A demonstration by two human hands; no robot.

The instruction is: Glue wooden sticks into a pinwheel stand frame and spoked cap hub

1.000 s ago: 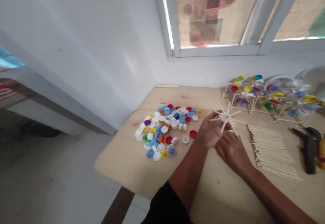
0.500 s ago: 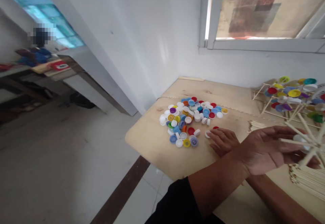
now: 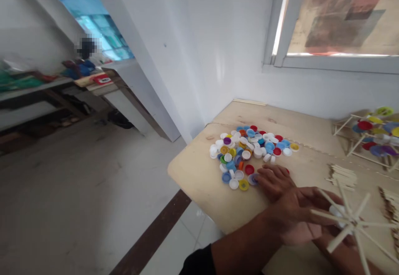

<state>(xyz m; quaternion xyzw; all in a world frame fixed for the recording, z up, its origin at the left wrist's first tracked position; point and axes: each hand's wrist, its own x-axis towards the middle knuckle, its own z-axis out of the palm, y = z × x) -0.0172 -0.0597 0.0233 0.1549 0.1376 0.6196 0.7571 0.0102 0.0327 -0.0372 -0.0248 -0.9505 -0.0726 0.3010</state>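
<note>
My left hand (image 3: 304, 216) is closed around a spoked wheel of pale sticks (image 3: 353, 223), with a white round piece (image 3: 338, 214) behind its hub. My left forearm crosses over my right arm. Beyond it, my right hand (image 3: 276, 181) lies palm down on the table, fingers stretched out, their tips touching a purple-and-white cap (image 3: 253, 179) at the near edge of a pile of colourful bottle caps (image 3: 246, 154). A red cap (image 3: 249, 169) sits just left of those fingertips. What is under the right palm is hidden.
Cut sticks (image 3: 343, 177) lie on the wooden table (image 3: 199, 171), and more are at the right edge. A stick frame with coloured caps (image 3: 370, 135) stands at the back right. The wall and window rise behind. Another bench (image 3: 52, 84) is far left, a blurred person beside it.
The view has shifted, so the scene sits further right. My right hand has moved left to the purple-and-white cap; the white cap it touched is no longer visible. My left hand still holds the wheel.
</note>
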